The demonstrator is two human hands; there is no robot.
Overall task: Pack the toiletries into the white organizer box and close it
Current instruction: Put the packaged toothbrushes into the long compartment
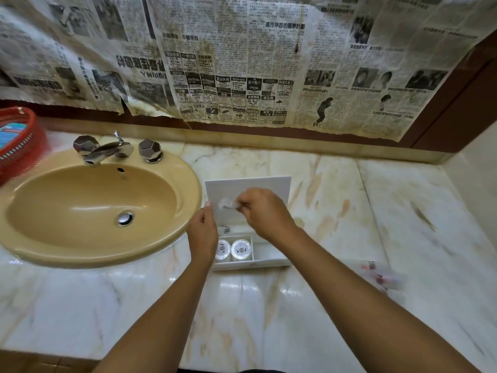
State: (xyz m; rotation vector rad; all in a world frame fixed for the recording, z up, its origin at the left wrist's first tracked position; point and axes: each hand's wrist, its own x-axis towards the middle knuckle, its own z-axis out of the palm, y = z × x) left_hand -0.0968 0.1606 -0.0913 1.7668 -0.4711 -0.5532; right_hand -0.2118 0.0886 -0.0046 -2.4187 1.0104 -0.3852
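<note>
Two round toiletries (233,250) sit in the white organizer box (271,261); my right hand (265,211) pinches a blurred clear packet (225,203) above it, my left hand (203,232) rests relaxed against its left edge.

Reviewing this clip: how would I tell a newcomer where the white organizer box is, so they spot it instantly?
Start at the tan sink; just to its right on the marble counter sits the white organizer box, between the person's hands. Its lid stands open at the back, and two round white containers sit side by side in a front compartment.
</note>
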